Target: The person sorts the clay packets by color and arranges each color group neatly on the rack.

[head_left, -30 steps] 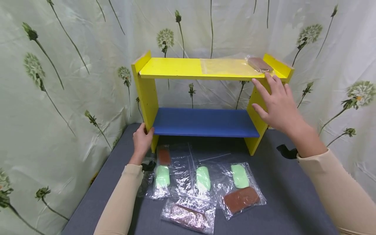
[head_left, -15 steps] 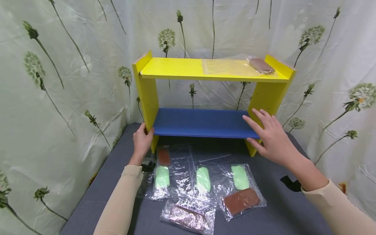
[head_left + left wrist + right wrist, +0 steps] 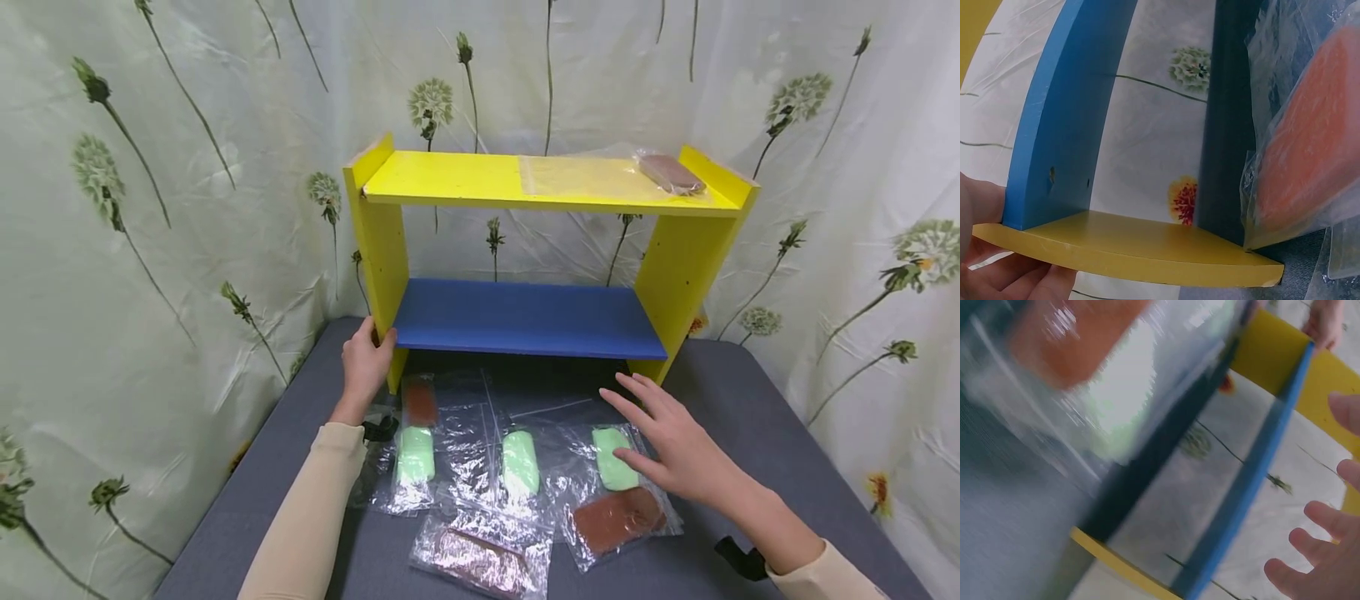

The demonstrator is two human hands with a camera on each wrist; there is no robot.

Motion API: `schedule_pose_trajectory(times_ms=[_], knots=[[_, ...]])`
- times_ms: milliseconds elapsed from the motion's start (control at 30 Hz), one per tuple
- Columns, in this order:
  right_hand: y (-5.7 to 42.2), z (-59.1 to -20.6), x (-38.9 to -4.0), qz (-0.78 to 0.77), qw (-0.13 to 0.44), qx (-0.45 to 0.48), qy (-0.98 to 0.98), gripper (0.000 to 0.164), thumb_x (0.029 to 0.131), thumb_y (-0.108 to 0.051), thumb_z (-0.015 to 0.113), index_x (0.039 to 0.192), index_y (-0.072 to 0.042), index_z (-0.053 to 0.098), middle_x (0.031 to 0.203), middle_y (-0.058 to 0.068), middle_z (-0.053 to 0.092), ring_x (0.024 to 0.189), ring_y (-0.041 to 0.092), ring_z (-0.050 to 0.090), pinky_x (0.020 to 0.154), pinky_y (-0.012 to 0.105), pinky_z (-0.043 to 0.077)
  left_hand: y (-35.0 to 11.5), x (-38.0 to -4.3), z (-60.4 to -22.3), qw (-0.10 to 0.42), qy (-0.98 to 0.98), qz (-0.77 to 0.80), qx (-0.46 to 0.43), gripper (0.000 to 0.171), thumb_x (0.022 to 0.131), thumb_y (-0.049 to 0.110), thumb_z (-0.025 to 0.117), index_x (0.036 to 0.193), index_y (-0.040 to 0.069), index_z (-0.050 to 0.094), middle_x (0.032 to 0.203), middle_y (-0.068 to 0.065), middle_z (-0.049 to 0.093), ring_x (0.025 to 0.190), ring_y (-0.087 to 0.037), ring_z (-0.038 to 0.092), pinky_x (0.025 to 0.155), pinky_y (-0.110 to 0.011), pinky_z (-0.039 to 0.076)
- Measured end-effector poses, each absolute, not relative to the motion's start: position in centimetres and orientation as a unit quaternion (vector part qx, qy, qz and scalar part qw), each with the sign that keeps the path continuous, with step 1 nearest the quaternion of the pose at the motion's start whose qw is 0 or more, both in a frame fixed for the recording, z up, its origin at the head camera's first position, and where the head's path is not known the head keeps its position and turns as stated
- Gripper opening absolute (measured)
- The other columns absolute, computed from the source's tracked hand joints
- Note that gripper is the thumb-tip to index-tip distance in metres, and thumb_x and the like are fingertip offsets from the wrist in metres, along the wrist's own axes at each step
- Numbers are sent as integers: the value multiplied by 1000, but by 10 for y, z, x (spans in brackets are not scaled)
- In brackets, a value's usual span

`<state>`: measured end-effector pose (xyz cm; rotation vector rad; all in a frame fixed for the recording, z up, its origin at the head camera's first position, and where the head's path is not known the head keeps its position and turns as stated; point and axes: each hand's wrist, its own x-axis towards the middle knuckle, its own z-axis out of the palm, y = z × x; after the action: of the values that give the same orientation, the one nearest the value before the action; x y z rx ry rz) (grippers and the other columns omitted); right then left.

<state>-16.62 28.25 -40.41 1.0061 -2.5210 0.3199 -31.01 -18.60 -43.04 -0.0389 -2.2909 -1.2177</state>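
Observation:
My left hand [image 3: 365, 362] grips the left side panel of a small yellow shelf unit [image 3: 442, 172] where the blue shelf [image 3: 532, 317] meets it. In the left wrist view its thumb lies at the blue board's end and its fingers [image 3: 1022, 278] curl round the panel. My right hand [image 3: 667, 442], fingers spread and holding nothing, hovers over a clear bag with a pale green slab [image 3: 609, 457] and a brown slab [image 3: 618, 518]. On the top shelf's right end lies a bagged brown block [image 3: 671, 174], its loose plastic stretching left.
More clear bags lie before the shelf, with a green slab [image 3: 416, 457] and reddish-brown slab [image 3: 421, 404] at left, a green slab [image 3: 520, 463] in the middle and a brown slab [image 3: 482, 557] nearest me. A flowered curtain [image 3: 187, 250] surrounds the dark table [image 3: 720, 400].
My right hand has come down from the top shelf's right end, past the blue shelf, to above the right-hand bag. My left hand stays on the side panel.

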Motion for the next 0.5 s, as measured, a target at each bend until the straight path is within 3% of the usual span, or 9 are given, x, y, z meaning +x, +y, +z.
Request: schedule_pose_trajectory(times_ms=[233,500], knots=[[278,-443,-142,142,142,366,-909,90,78,-41,86,155,-25,41,159,4,35,140,36,39,97,62,44,-185,-308,-433,264,-854,-449,-7,23,100,25,64,116,9,62,94,-16,69,74,-33,65,65,-46,52],[276,-461,-123,155,32,356,-921,99,73,-63,81,156,-38,33,156,1,39,138,23,40,91,60,46,-185,-310,-430,270,-852,-448,-6,25,99,24,66,118,9,63,98,-16,70,78,-34,65,67,-48,53]])
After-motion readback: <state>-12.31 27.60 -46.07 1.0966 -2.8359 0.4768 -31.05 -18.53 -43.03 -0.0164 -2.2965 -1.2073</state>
